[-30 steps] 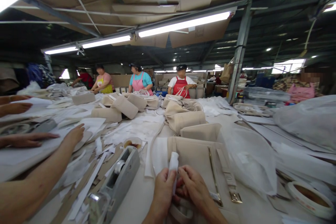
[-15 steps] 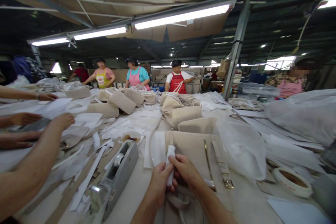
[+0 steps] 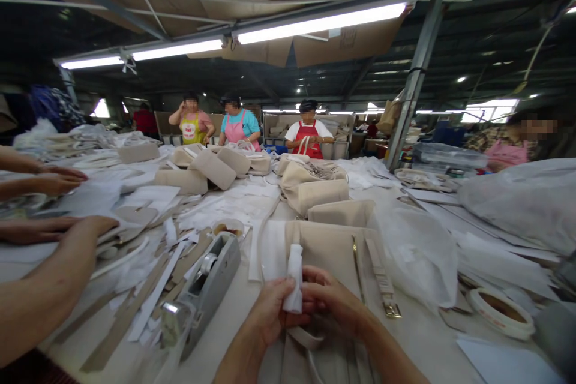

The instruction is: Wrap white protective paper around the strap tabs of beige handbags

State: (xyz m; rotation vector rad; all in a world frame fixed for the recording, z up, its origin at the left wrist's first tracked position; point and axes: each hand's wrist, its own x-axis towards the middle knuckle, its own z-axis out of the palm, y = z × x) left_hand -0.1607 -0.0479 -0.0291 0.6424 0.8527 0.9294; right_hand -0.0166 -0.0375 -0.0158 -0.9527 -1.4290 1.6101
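Observation:
My left hand [image 3: 270,312] and my right hand [image 3: 330,300] meet at the bottom centre, both pinched on a small white strip of paper wrap [image 3: 294,279] that stands up between the fingers. It seems wrapped round a beige strap [image 3: 306,339] that runs down toward me. Just beyond my hands a beige handbag [image 3: 333,246] lies flat, with a gold bar and a buckled strap [image 3: 382,282] across it.
A grey tape dispenser [image 3: 202,288] sits to the left of my hands. A tape roll [image 3: 499,312] lies at the right. Co-workers' arms [image 3: 49,288] reach in from the left over white paper. More beige bags [image 3: 315,189] and several aproned people are farther back.
My hands have lowered slightly and the white wrap has been turned between the fingers. The co-worker's arms at the left have shifted over the paper. The view has tilted a little.

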